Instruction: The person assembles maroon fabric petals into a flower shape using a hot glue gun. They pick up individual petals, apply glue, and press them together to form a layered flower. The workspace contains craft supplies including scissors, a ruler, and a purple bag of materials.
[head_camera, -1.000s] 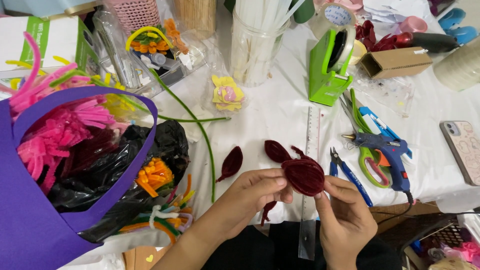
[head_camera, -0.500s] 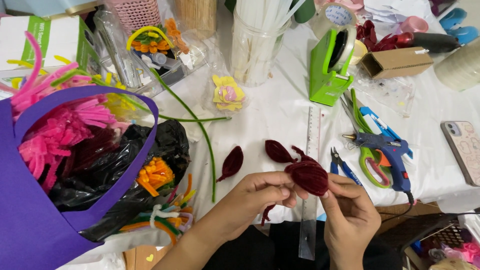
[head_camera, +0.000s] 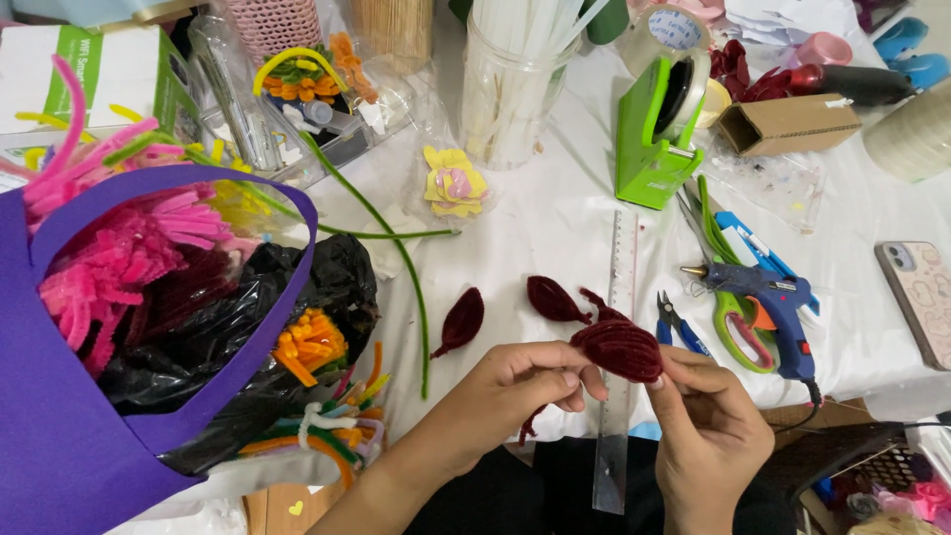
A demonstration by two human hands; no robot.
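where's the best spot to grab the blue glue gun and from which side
Probably the blue glue gun's handle, the thick part running toward the cord at the near end. Come from above and the right: it lies flat, nozzle pointing left over the green scissors, so the left side is crowded and tipped with metal.

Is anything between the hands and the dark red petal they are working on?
Nothing visible: the left hand and right hand both pinch the petal directly, above the ruler.
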